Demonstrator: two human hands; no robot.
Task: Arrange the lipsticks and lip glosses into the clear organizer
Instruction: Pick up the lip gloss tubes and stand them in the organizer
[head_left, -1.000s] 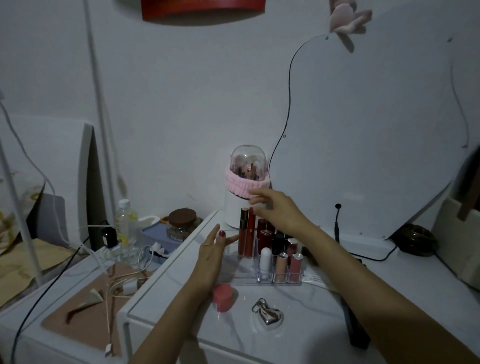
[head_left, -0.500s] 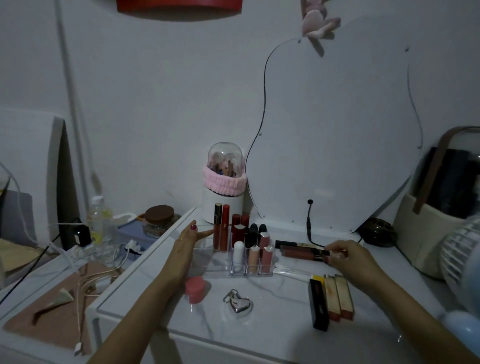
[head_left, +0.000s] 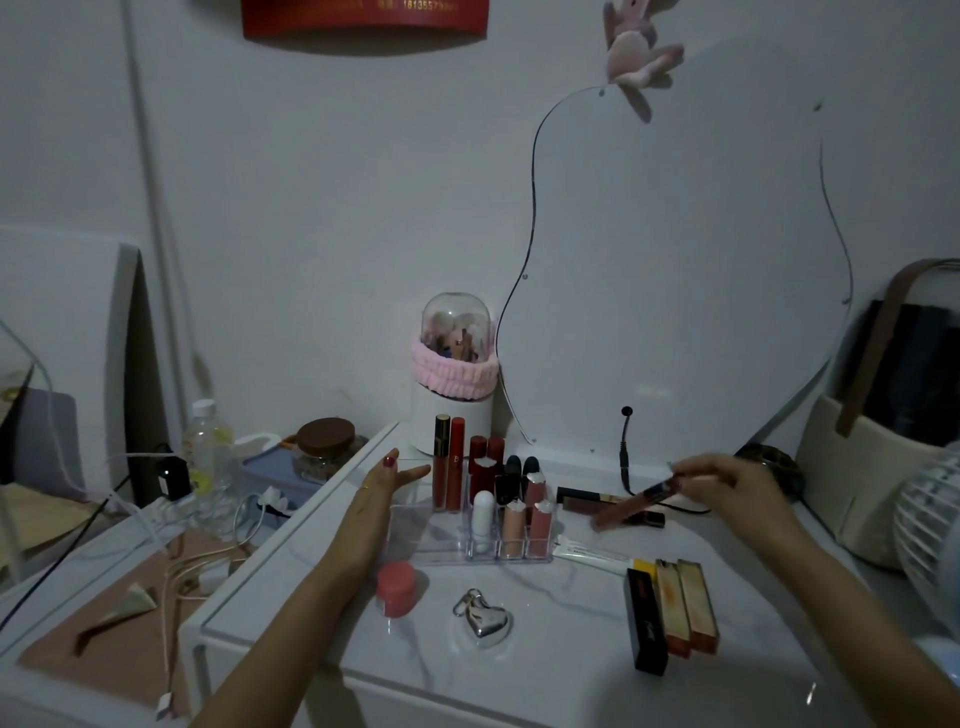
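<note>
Dim light falls on a white marbled bench (head_left: 545, 670) set against a pale wall, with a curvy mirror (head_left: 675, 260) propped at twelve o'clock. Near the middle stands the clear organizer (head_left: 415, 540), its back and right slots already filled with upright lipsticks (head_left: 485, 460) and two tall lip glosses (head_left: 449, 462); the front-left section looks empty.

One item is being carried in. The right hand (head_left: 727, 488) is pinched around one end of a brownish lip gloss (head_left: 631, 505), held off the bench at a slant at about two o'clock from the organizer (the tube is blurred, so its cap end is hard to make out). The left hand (head_left: 379, 493) lies flat and released against the organizer's left wall, apparently steadying it.

Next, I judge, the tube needs turning upright and lowering into a free slot, most likely beside the tall glosses at the back.

More remains: a dark tube (head_left: 592, 496) lies just behind the carried one, a white tube (head_left: 592, 553) touches the organizer's right side, and three boxed sticks (head_left: 670, 613) sit at four o'clock. Room to move is fair between these, though a pink jar (head_left: 396, 588) and a silver heart charm (head_left: 485, 621) crowd the front, near the bench's edge.
</note>
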